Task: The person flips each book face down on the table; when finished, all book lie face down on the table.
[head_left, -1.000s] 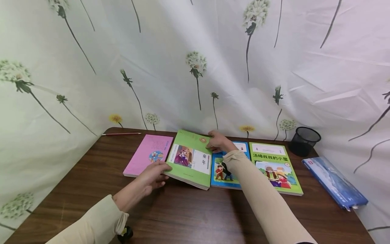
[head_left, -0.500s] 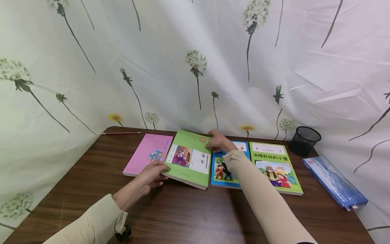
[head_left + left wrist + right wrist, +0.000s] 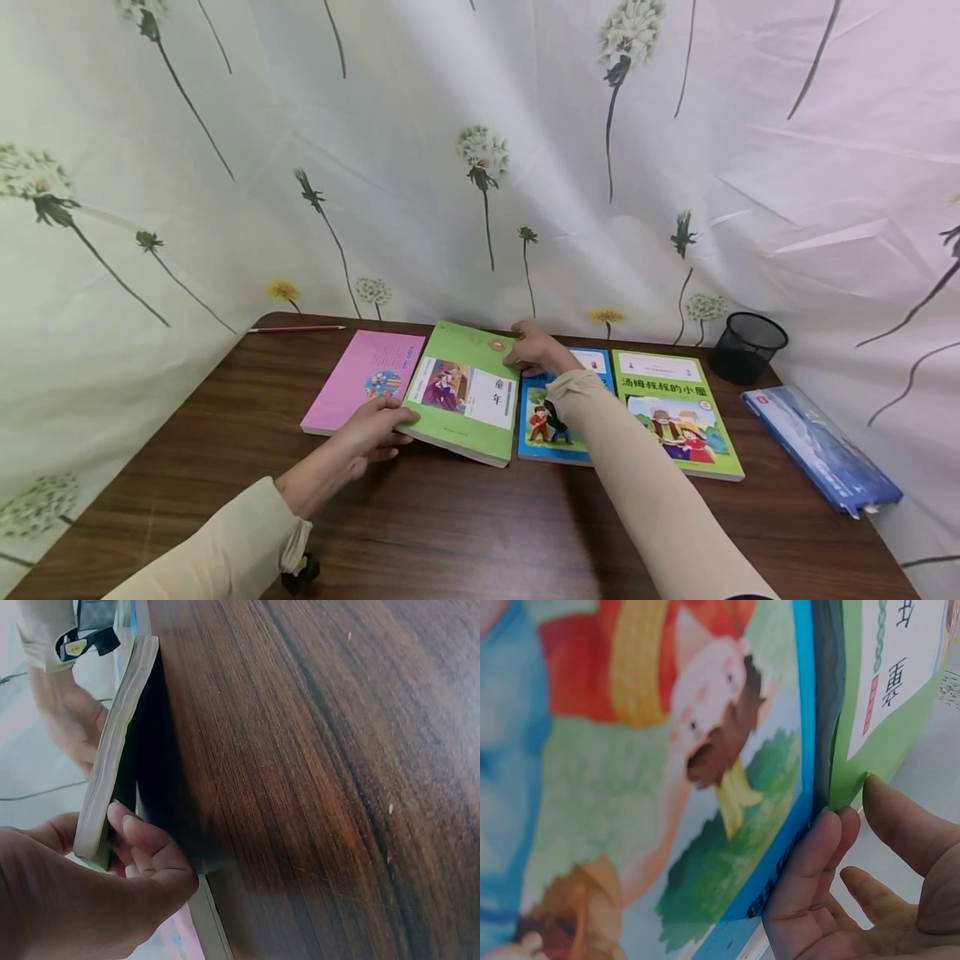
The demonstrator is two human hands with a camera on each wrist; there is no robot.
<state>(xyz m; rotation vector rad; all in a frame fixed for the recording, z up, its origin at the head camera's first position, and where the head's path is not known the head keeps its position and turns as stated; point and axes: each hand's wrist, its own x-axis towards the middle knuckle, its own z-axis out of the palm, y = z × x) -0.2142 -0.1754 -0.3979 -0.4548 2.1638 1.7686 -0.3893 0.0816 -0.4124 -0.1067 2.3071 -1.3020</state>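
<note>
Between the fingers of the left hand (image 3: 377, 427) and those of the right hand (image 3: 538, 350), the green book (image 3: 459, 400) is held tilted above the tabletop (image 3: 480, 533), a dark gap showing under its near edge. The left fingers pinch its near left corner, thumb over the cover and fingertips curled beneath; the right fingers grip the far right edge near its corner, thumb on the cover. Such opposite holds probably share the weight and keep the cover level enough not to twist.

Just left of the left fingers lies the pink book (image 3: 356, 379); below the right fingers, the blue book (image 3: 555, 425) lies so close that whether they touch it is unclear. Beyond it, rightward from the right fingers, rests the yellow-green book (image 3: 678, 417), seemingly lined up in a row so that covers stay visible. Well apart from the fingers, farther right, stands the mesh cup (image 3: 745, 350).
</note>
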